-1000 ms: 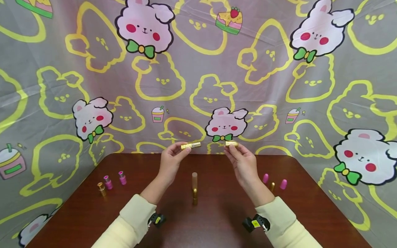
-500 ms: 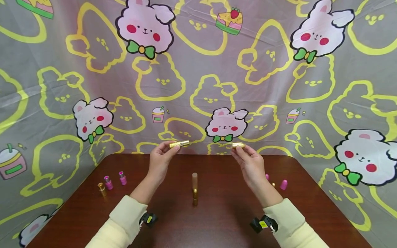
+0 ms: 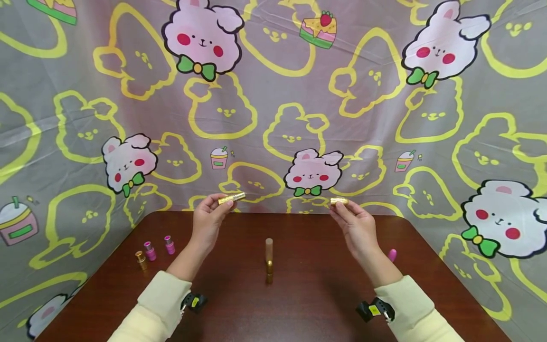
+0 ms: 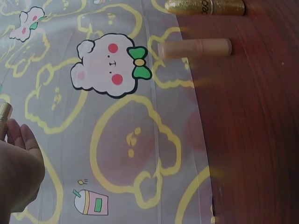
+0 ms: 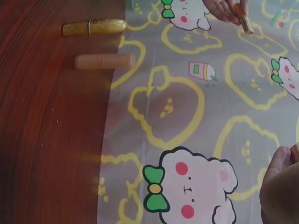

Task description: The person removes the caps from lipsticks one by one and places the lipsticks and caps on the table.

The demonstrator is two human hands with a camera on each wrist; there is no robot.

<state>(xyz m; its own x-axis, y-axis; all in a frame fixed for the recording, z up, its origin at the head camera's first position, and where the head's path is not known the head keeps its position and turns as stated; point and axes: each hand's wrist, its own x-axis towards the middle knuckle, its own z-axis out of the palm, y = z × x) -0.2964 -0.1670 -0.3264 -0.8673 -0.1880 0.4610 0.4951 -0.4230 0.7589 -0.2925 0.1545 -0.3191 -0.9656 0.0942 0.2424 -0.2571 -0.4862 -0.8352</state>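
Observation:
My left hand (image 3: 208, 219) pinches an uncapped gold lipstick tube (image 3: 237, 196) above the table's far edge, its slim silvery neck pointing right. Opposite it, my right hand (image 3: 358, 225) holds a gold lipstick cap (image 3: 335, 201) between thumb and fingers, its end facing left. A wide gap separates the two pieces. In the left wrist view, the left hand (image 4: 21, 172) is partly visible at the left edge with the tube. The right wrist view catches the right hand (image 5: 282, 191) at its edge, and the left hand's tube (image 5: 245, 24) at the top.
A capped gold lipstick (image 3: 269, 272) and a tan tube (image 3: 268, 249) stand mid-table. At left stand two pink lipstick bases (image 3: 149, 251) and a gold base (image 3: 141, 261). A pink cap (image 3: 392, 255) shows beside the right forearm. A patterned cloth (image 3: 273, 128) hangs behind the table.
Both hands have moved apart, the left one leftward with the tube and the right one rightward with the cap. The right forearm now hides a pink cap and a gold cap.

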